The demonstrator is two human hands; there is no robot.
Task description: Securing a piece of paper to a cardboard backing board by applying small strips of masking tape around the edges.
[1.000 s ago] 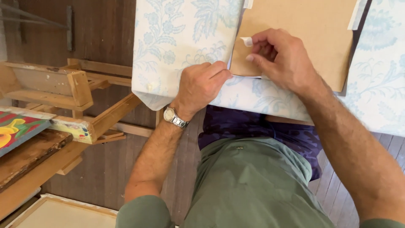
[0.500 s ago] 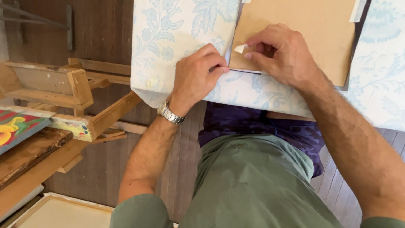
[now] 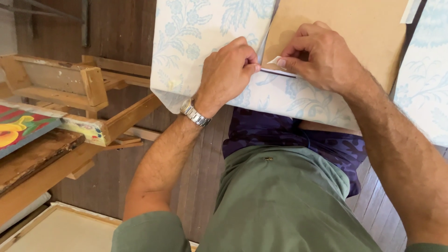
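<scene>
Wood-plank floor, easel left of board. Brown board on lap, floral fabric wrapped over edge. Left hand fisted, pressing fabric taut against board; right hand pinching white tape tab at board's lower edge.

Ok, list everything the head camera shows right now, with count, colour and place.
floral fabric: one, pale blue on white, draped over the table edge at the top
brown board: one, tan, lying on the fabric at top right
white tab: one, small, at the board's lower left corner
wooden easel: one, bare wood with paint marks, left
painting: one, red, yellow and green, far left edge
blank canvas: one, cream, bottom left
wristwatch: one, silver, on the left wrist
left hand: pinching the fabric by the board's corner
right hand: fingertips on the white tab
</scene>
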